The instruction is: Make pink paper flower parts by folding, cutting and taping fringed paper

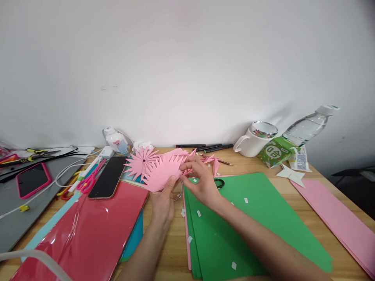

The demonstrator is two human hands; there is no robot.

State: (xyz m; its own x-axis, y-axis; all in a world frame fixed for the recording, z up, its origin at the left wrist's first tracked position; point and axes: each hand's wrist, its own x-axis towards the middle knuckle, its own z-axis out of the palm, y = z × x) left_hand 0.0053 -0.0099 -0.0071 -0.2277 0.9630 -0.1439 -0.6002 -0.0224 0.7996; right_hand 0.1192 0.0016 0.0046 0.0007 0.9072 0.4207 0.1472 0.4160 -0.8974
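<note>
A fan of folded pink paper with pointed tips is held up in front of me. My left hand pinches its lower edge, thumb on the near side. At its right end my right hand has thumb and fingers closed on the paper edge; the exact fingertip contact is partly hidden. Just behind the fan, to the left, lies a finished-looking round pink paper star with a small hole in its middle. More folded pink paper pieces lie behind my right hand.
Green paper sheets with white scraps lie right, beside pink sheets. On the left are a red plastic-wrapped pack, a black phone and pink scissors. A white mug and a tilted water bottle stand by the wall.
</note>
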